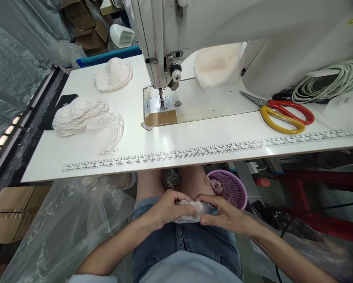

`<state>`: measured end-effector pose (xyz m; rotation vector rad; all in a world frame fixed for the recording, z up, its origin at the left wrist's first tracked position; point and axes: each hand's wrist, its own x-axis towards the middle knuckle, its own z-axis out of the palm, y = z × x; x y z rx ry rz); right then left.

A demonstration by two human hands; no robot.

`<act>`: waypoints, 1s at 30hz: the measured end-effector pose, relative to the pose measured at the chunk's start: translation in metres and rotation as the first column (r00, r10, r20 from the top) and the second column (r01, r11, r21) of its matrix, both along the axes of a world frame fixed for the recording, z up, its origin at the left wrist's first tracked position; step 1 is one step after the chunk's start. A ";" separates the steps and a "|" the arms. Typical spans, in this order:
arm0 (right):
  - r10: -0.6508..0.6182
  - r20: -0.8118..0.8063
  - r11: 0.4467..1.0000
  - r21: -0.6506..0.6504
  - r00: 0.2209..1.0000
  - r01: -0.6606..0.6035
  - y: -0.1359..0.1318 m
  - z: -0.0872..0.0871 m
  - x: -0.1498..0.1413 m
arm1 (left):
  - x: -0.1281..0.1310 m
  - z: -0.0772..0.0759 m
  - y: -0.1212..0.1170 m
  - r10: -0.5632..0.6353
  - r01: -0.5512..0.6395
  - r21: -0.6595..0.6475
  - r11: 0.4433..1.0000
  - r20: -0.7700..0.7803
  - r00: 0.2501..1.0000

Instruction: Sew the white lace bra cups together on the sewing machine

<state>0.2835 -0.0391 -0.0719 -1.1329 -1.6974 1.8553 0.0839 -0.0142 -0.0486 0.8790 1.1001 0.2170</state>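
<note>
In my lap, over the denim shorts, lies a small bunched piece of white lace fabric. My left hand grips its left part, the thumb pressed along the top. On the other side my right hand holds the right end between thumb and fingers, which are curved around it. Part of the fabric is hidden by the fingers. Beyond the hands, a white sewing machine stands on the table, its needle area bare of cloth. A stack of white lace pieces lies left of it, with another white lace piece behind.
Scissors with red and yellow handles lie on the table at right, near coiled pale cable. A printed ruler runs along the front edge. Below are a purple basket, clear plastic sheeting and a cardboard box.
</note>
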 end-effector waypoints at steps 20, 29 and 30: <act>-0.167 -0.050 0.979 -0.130 0.985 0.159 0.001 0.010 -0.021 | -0.014 0.003 -0.007 0.103 -0.119 0.201 0.972 0.092 0.990; -0.138 -0.032 0.987 -0.090 0.990 0.134 0.003 0.011 -0.020 | -0.017 0.007 -0.005 0.090 -0.094 0.175 0.980 0.033 0.995; -0.135 -0.031 0.987 -0.089 0.990 0.132 0.003 0.011 -0.020 | -0.017 0.007 -0.005 0.094 -0.097 0.192 0.977 0.028 0.995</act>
